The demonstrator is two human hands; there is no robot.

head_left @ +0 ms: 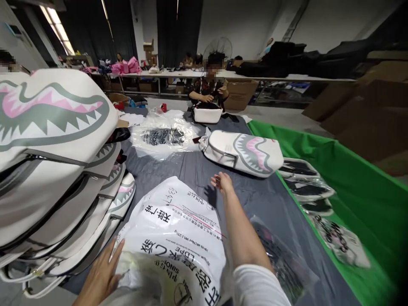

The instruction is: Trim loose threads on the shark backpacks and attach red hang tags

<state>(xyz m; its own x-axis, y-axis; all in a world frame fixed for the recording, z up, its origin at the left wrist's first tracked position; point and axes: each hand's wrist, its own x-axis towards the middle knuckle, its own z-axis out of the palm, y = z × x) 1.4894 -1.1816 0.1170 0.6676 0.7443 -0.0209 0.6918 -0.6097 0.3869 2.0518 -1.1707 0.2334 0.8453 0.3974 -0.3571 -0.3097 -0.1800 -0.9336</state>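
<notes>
My left hand (102,272) lies flat with fingers stretched on the near left edge of a large white printed sack (178,238) that rests on the grey table cover (178,168). My right hand (222,182) reaches forward over the sack's far edge, fingers loosely apart and holding nothing. It is nearest a white backpack with a pink and grey shark mouth (244,153), lying on its side a short way beyond, untouched.
A tall stack of the same shark backpacks (54,170) stands at my left. Clear plastic bags (162,136) lie further back. Flat bagged items (306,187) line the green cloth (357,191) on the right. A person (208,87) across the table handles a white bag (207,114).
</notes>
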